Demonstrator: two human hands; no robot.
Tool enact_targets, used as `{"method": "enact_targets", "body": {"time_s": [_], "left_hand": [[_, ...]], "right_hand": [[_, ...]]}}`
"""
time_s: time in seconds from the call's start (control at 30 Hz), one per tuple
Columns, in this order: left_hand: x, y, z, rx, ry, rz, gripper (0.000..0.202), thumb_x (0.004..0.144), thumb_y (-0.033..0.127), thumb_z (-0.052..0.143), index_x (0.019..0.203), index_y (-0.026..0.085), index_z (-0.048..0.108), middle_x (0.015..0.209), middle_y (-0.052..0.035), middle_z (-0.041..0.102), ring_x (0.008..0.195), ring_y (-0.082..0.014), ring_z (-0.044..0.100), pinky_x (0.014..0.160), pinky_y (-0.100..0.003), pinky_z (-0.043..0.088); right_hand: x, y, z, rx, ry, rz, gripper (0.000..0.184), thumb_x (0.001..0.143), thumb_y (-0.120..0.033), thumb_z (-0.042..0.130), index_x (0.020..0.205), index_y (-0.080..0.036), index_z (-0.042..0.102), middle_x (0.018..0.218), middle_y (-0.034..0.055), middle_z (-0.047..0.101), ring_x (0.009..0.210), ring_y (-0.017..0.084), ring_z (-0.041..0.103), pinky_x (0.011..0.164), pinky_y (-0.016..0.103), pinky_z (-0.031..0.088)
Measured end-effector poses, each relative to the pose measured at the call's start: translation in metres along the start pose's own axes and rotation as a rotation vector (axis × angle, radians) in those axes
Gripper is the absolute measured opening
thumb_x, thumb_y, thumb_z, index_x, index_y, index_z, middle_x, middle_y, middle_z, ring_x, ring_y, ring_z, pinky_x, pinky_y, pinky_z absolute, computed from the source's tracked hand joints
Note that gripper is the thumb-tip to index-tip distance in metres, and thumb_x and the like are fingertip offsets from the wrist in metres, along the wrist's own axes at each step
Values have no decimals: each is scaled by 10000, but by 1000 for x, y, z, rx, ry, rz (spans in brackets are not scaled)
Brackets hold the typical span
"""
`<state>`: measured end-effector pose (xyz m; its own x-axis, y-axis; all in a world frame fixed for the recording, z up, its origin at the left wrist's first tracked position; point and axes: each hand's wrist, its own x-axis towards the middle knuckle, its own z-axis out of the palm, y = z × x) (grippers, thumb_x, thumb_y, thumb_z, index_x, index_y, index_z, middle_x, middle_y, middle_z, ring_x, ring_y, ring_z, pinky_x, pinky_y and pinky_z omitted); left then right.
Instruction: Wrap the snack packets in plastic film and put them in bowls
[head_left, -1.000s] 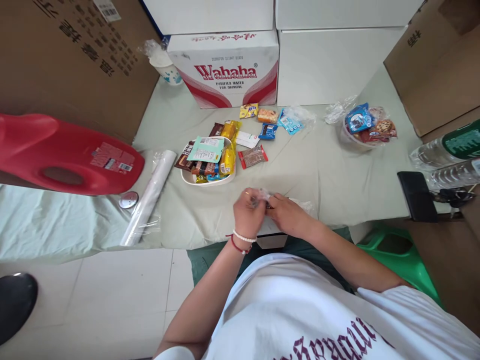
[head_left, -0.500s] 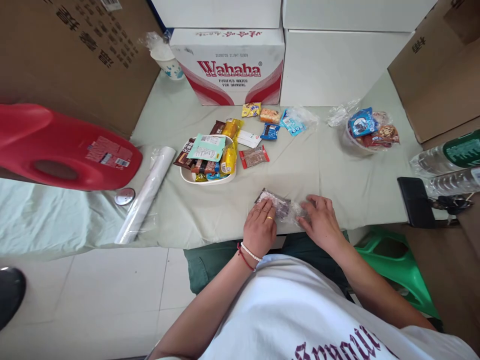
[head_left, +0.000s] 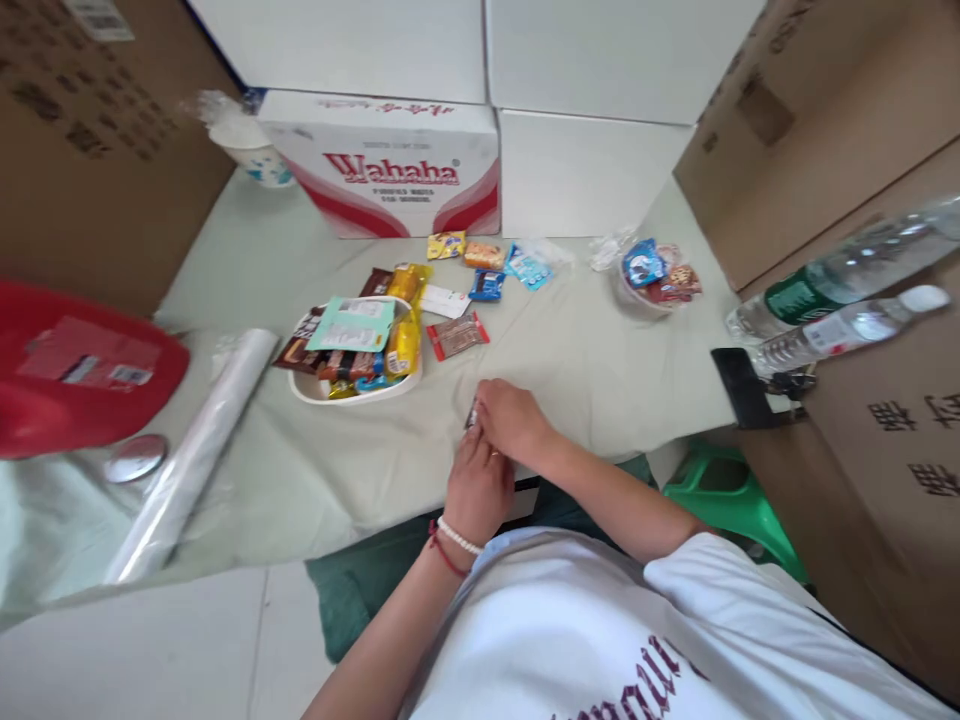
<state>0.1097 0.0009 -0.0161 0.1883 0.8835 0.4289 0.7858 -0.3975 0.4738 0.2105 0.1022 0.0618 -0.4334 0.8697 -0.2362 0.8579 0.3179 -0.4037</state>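
My hands meet near the front edge of the cloth-covered table (head_left: 600,370). My right hand (head_left: 514,420) lies curled over a small dark snack wrapped in clear film (head_left: 471,415); only the snack's left edge shows. My left hand (head_left: 476,480), with a ring and bead bracelets, comes up from below, its fingers pressed against the same packet under the right hand.
A white bowl (head_left: 352,392) heaped with snack packets stands left of my hands, with a red packet (head_left: 457,335) and loose snacks behind. At the left lie a film roll (head_left: 195,450) and a red jug (head_left: 75,370). A film-wrapped snack bowl (head_left: 652,285), phone (head_left: 739,385) and water bottles (head_left: 840,330) are at the right.
Half a second ago both hands lay flat and apart on the wrapped snack; now they have closed together over it. The view has swung, so the table's things sit further left.
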Motion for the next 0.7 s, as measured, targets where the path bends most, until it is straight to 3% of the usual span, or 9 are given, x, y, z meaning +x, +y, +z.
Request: {"method": "enact_targets", "body": {"time_s": [0.13, 0.2, 0.3, 0.37, 0.43, 0.57, 0.7], "left_hand": [[-14, -15, -21, -187, 101, -34, 406, 921, 104, 516, 1278, 238, 657, 1453, -125, 645, 1453, -290, 532, 1146, -553, 518], [-19, -26, -31, -153, 174, -69, 310, 916, 117, 556, 1168, 245, 684, 1351, -108, 700, 1406, -297, 569, 1121, -559, 524], [-18, -43, -39, -70, 225, -83, 129, 900, 146, 603, 932, 237, 687, 1186, -89, 746, 1325, -306, 614, 1080, -552, 531], [-12, -53, -39, -34, 238, -90, 98, 899, 160, 609, 890, 229, 678, 1148, -94, 751, 1296, -309, 624, 1076, -550, 525], [-5, -61, -35, -2, 244, -99, 98, 906, 167, 600, 910, 219, 683, 1115, -104, 756, 1272, -311, 634, 1078, -552, 518], [1, -67, -25, 71, 204, -121, 107, 907, 178, 580, 918, 212, 681, 1063, -104, 756, 1170, -298, 675, 1042, -528, 531], [-2, -65, -19, 121, 160, -110, 125, 877, 168, 602, 964, 212, 680, 1127, -115, 755, 1154, -290, 687, 1022, -485, 534]], "right_hand": [[-6, 3, 19, -37, 64, -55, 239, 1093, -268, 416, 1197, -169, 606, 1139, 110, 664, 928, 227, 666, 762, 336, 514], [-15, 4, 26, -77, 120, -127, 263, 1085, -366, 482, 1192, -158, 601, 1153, 126, 639, 1011, 250, 640, 819, 357, 528], [-24, 4, 32, -141, 187, -223, 488, 990, -536, 647, 1231, -118, 573, 1175, 156, 609, 1100, 298, 578, 861, 407, 542], [-23, 3, 33, -172, 192, -245, 582, 912, -560, 746, 1231, -109, 564, 1167, 150, 599, 1081, 300, 567, 851, 414, 548], [-18, 3, 31, -189, 188, -231, 555, 894, -526, 779, 1215, -126, 567, 1161, 135, 596, 1071, 292, 567, 840, 401, 553], [-14, 6, 24, -189, 170, -117, 244, 1000, -303, 628, 1193, -160, 587, 1150, 127, 607, 1059, 273, 593, 784, 366, 558], [-23, 26, 9, -125, 211, -82, 253, 960, -228, 600, 1201, -156, 628, 1146, 140, 631, 1059, 283, 609, 815, 385, 563]]}}
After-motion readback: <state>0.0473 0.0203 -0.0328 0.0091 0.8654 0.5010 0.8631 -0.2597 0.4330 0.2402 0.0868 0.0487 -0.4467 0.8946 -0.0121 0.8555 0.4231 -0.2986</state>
